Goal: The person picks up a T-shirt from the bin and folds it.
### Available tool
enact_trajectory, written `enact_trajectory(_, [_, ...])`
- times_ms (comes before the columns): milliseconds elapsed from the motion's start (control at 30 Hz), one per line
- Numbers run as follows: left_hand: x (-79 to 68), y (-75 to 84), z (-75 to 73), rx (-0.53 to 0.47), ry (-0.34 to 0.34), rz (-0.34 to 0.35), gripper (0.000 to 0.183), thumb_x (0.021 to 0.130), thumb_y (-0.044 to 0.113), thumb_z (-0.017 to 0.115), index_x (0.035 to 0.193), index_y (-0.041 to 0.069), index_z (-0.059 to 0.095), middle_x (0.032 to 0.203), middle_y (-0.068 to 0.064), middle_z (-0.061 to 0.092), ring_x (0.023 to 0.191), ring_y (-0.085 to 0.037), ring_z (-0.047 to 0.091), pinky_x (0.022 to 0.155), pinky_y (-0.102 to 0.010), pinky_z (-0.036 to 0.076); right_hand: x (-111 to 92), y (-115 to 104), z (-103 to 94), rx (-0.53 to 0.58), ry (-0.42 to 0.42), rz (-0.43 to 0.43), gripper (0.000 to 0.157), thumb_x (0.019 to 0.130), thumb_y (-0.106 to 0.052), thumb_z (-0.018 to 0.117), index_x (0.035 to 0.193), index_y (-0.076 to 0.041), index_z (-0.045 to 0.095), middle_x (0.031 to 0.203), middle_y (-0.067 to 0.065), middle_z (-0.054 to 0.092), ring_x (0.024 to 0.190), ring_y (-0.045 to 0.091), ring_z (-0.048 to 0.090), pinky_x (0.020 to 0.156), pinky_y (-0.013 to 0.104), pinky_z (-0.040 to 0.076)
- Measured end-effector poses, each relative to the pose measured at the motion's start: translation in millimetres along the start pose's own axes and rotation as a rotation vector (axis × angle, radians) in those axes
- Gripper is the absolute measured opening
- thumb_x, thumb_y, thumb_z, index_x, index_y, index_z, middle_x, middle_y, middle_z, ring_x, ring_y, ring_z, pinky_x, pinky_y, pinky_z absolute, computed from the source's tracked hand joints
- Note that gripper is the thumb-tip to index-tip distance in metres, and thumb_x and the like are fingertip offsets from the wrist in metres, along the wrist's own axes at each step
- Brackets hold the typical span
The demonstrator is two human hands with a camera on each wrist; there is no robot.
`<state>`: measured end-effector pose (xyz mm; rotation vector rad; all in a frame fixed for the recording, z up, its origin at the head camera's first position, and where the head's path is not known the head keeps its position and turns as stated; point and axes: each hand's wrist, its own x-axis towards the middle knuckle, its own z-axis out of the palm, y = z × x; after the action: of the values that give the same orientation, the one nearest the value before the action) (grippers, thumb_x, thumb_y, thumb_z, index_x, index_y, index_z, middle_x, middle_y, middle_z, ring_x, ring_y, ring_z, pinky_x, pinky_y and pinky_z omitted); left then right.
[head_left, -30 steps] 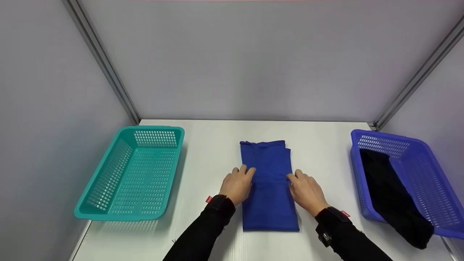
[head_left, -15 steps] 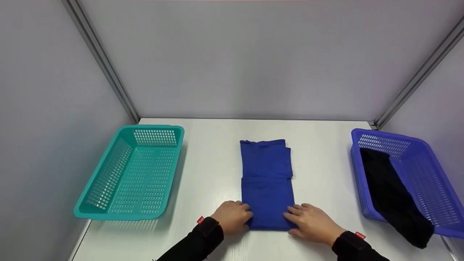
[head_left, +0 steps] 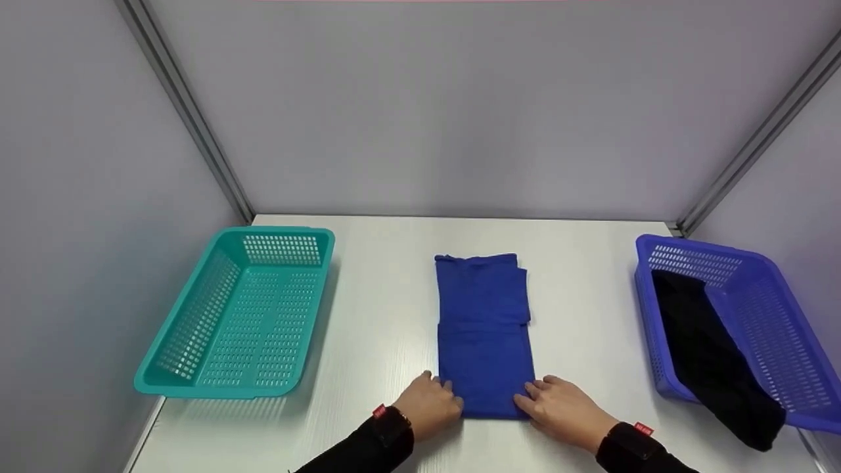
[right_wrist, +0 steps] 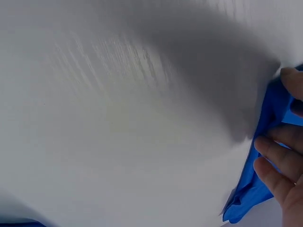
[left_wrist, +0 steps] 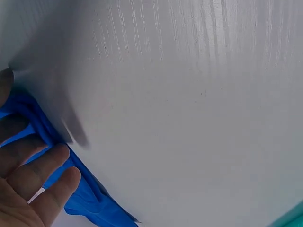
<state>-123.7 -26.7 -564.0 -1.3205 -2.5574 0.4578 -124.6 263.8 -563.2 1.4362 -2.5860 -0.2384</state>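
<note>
A folded blue cloth (head_left: 486, 368) lies lengthwise in the middle of the white table, with a crease across it and uneven layers at its far end. My left hand (head_left: 430, 404) pinches its near left corner between thumb and index finger. In the left wrist view the other fingers (left_wrist: 45, 170) of that hand are spread along the cloth's side edge. At the near right corner, my right hand (head_left: 568, 410) likewise pinches the cloth, its thumb (right_wrist: 292, 81) at the near edge in the right wrist view. The cloth still lies flat.
A teal plastic basket (head_left: 309, 315) stands on the left with nothing in it. On the right is a purple basket (head_left: 782, 289), with a black cloth (head_left: 703, 348) hanging over its near rim. Grey panels (head_left: 460, 112) enclose the table (head_left: 381, 276) at the back and sides.
Both hands have slid from the cloth's middle down to its near corners. In the last half second the fingers have closed in on those corners. The baskets stay put.
</note>
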Motion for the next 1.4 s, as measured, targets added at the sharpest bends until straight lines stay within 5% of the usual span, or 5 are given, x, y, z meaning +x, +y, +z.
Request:
enact_trajectory(367, [3.2,2.1,0.6,0.049,0.107,-0.010,0.012,0.084,0.024,0.076,0.076,0.026,0.069,0.071,0.006,0.068,0.073,-0.015,0.062,0.071,-0.031,0.051,8.4,-4.6,8.6,-0.089,0.159,-0.013,0.020,0.072,-0.009,0.077,0.074,-0.012,0.057,0.062,0.003,0.054,0.053,0.020,0.053,0.066,0.035,0.051])
enact_trajectory(600, [2.7,-9.1,-9.3,-0.089,0.102,-0.054,0.020,0.084,0.022,0.077,0.073,0.023,0.061,0.063,0.008,0.063,0.056,-0.011,0.059,0.052,-0.027,0.042,9.6,0.0,0.4,0.081,0.205,0.063,0.031,0.066,-0.002,0.079,0.075,-0.012,0.050,0.059,-0.002,0.055,0.055,0.017,0.060,0.072,0.037,0.057])
enact_trajectory(933, [3.7,-46.7,-29.4,-0.622,0.007,-0.227,0.021,0.081,0.012,0.072,0.076,0.015,0.052,0.059,0.008,0.045,0.052,-0.007,0.043,0.048,-0.028,0.037,14.5,24.2,-36.9,0.516,0.099,0.347,0.026,0.075,-0.004,0.069,0.080,-0.018,0.047,0.066,-0.015,0.043,0.060,0.002,0.036,0.054,0.024,0.034])
enact_trajectory(1200, [5.8,-77.2,-51.7,-0.899,-0.057,-0.258,0.009,0.084,0.012,0.069,0.084,0.015,0.060,0.069,0.011,0.053,0.062,-0.005,0.048,0.056,-0.025,0.041,19.3,42.9,-61.5,0.817,0.110,0.378,0.022,0.081,-0.002,0.067,0.086,-0.018,0.054,0.080,-0.015,0.065,0.079,0.004,0.064,0.068,0.029,0.052])
enact_trajectory(1400, [2.2,-91.8,-59.2,-1.277,-0.240,-0.258,0.007,0.082,0.006,0.065,0.085,0.013,0.065,0.075,0.011,0.062,0.066,-0.004,0.057,0.061,-0.021,0.043,19.6,46.8,-74.8,1.185,-0.056,0.414,0.016,0.085,0.003,0.060,0.095,-0.010,0.059,0.069,-0.012,0.052,0.060,0.001,0.042,0.055,0.021,0.033])
